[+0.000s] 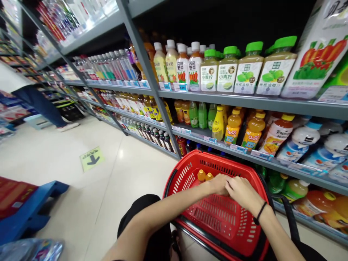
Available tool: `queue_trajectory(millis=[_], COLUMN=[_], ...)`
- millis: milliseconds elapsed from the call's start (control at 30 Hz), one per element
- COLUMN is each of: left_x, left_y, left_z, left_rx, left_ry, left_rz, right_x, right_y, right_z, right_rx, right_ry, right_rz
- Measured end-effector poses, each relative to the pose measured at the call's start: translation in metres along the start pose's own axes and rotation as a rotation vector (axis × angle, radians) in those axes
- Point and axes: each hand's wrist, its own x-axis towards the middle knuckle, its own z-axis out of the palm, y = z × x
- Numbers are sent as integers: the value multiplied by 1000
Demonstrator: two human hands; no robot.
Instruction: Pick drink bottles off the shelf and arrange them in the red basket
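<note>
A red shopping basket point(236, 166) stands below me, against the drinks shelf. Over its inside my left hand point(218, 184) and my right hand point(241, 191) meet, fingers curled in and touching each other. Whatever lies between them, if anything, is hidden by the fingers. A black band circles my right wrist. Just left of my left hand, two orange-capped bottles point(201, 175) show inside the basket, their lower parts mostly covered by my forearm. The slotted basket floor is visible beneath my hands.
Shelves of bottled drinks point(209, 72) run along the right and into the distance, with yellow-capped Qoo bottles point(232, 127) near the basket. A blue pallet point(27, 214) with red boxes stands at left. A floor arrow sign point(92, 158) and another person point(40, 103) are farther off.
</note>
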Motion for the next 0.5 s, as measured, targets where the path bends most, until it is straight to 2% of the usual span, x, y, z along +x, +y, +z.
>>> queue_trajectory(millis=[67, 167, 233, 300, 400, 500], left_x=[-5, -4, 7, 27, 62, 97], left_y=[-21, -50, -63, -73, -85, -97], left_z=[-26, -86, -132, -175, -223, -250], left_rx=[10, 18, 32, 41, 48, 33], left_ry=[85, 376, 603, 762, 846, 803], left_rz=[-10, -102, -192, -274, -327, -328], right_x=[0, 6, 10, 15, 20, 25], right_y=[-2, -9, -17, -26, -40, -49], right_z=[2, 7, 13, 18, 26, 33], right_rx=[-10, -15, -14, -12, 0, 19], right_ry=[-5, -34, -72, -113, -158, -199], right_rz=[10, 20, 15, -4, -57, -98])
